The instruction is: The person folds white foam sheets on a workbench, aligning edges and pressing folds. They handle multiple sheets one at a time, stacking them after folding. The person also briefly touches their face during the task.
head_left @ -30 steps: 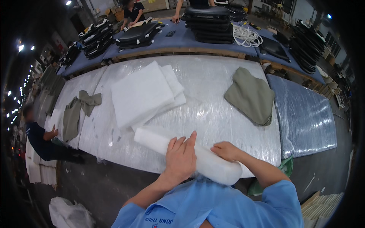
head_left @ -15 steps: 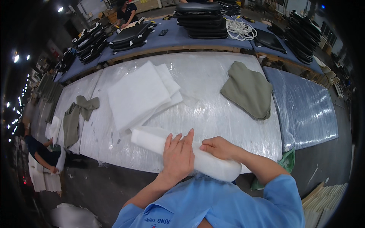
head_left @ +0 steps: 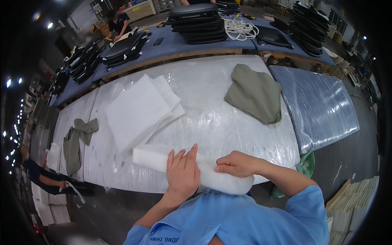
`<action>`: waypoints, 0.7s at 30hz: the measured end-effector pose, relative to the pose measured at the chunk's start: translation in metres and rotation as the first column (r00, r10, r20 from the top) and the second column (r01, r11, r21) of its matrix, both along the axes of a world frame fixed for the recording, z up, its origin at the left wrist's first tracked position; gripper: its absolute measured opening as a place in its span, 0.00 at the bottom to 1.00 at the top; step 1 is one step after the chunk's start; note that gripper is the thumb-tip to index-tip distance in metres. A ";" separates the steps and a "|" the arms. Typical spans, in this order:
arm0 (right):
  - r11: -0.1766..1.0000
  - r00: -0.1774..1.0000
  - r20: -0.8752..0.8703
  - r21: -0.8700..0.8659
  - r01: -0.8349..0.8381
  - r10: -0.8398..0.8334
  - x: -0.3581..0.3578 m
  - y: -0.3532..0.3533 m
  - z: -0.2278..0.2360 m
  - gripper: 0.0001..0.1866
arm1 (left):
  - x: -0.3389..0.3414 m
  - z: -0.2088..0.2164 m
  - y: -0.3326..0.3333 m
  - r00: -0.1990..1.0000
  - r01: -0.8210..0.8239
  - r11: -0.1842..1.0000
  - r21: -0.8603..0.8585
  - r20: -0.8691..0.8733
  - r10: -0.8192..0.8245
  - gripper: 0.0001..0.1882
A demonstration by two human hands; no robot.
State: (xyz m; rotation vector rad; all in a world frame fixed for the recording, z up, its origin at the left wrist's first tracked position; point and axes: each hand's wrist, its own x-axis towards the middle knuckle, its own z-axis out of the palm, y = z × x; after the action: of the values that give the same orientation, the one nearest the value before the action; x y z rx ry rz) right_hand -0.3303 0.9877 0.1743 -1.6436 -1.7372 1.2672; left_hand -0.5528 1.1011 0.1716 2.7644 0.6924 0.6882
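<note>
A long, soft white piece of wadding lies across the table's near edge, its right end against my blue shirt. My left hand rests on its middle with the fingers stretched out and pointing away from me. To the right, my right hand is closed, its thumb and fingers pinching the wadding's upper edge. The underside of the piece is hidden. Just beyond it lies a stack of folded white wadding sheets. A grey-green fabric cover lies farther to the right.
The plastic-wrapped table adjoins a blue wrapped slab. Crumpled grey-green cloth lies at left. Behind, a blue bench bears stacked black cushions and coiled white cord. Co-workers stand at far left and near left.
The whole view has shifted, with the scene moving left. My right hand has slid slightly right along the wadding while my left stays spread on it. The near-left person's arm has moved.
</note>
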 end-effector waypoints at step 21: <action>0.932 0.924 -0.131 -0.001 0.361 -0.358 0.038 -0.021 -0.046 0.11 | 0.009 -0.003 0.003 0.997 0.064 0.998 -0.005 0.043 -0.064 0.27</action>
State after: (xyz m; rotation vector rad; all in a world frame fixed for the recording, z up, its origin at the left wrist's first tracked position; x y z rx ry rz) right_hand -0.2925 0.9671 0.1283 -1.7267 -1.2926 1.1431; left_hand -0.5440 1.1040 0.1684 2.7438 0.5938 0.7285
